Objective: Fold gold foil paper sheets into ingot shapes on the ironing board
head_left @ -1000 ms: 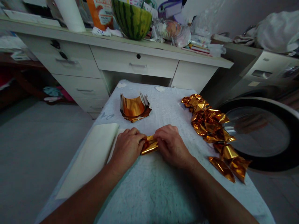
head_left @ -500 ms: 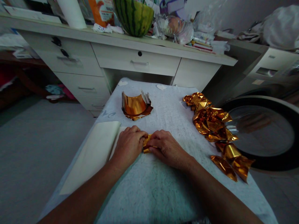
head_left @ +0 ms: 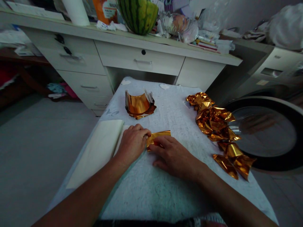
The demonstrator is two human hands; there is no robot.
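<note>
Gold foil strip (head_left: pixel 159 136) pinned flat under left hand (head_left: pixel 132 143), right hand (head_left: pixel 171 155).

Orange package (head_left: pixel 105 11) on the desk: I see a white panel with print on its front, too small and blurred for me to read.
Table cover (head_left: pixel 151 189): near its left edge I see faint grey marks (head_left: pixel 111 112) that may be letters; I cannot make them out.
Washing machine (head_left: pixel 272 67): I see a dark display panel and a pale sticker (head_left: pixel 260 82) on its front, and I can read nothing on either.
Papers and packets (head_left: pixel 208 44) on the right end of the desk: I see coloured edges only, no word I can read.
Gold foil pieces (head_left: pixel 216 123): I see plain shine, no print.
</note>
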